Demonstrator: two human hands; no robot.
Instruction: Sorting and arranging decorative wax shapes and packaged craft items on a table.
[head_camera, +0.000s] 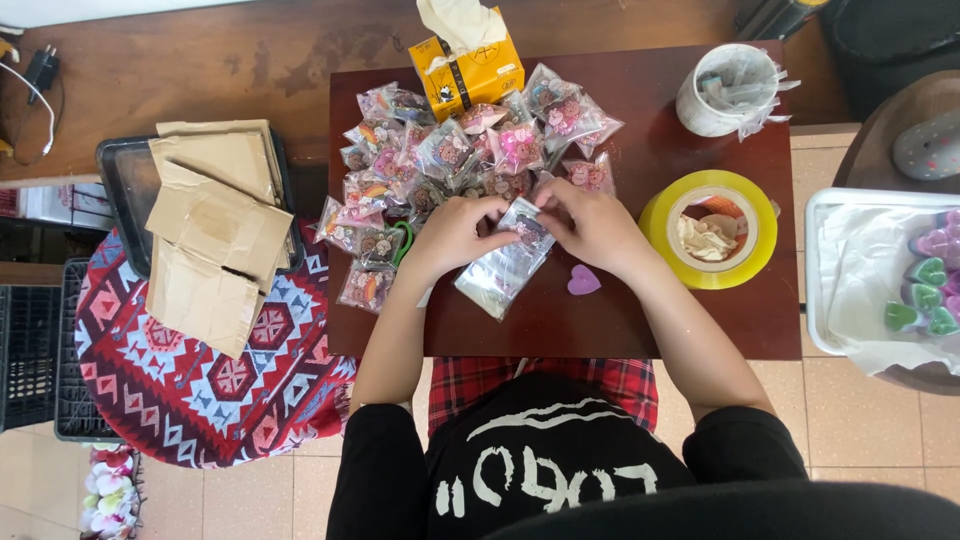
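Black shirt (545, 470) nearest cam. Both hands, left hand (452, 232) & right hand (593, 225), pinched shut on clear bag (505, 268) w/ small pieces inside; best kept flat, mouth aligned, purple heart (583, 281) just beside.

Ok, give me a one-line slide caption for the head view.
Left hand and right hand pinch a small clear packet over a dark red table, beside a heap of filled packets.

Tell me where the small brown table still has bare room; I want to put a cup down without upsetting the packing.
Bare table shows along the near edge, between the purple heart and the tape roll, and between tissue box and white tub. The left half is crowded with little bags, where the left hand and right hand work.
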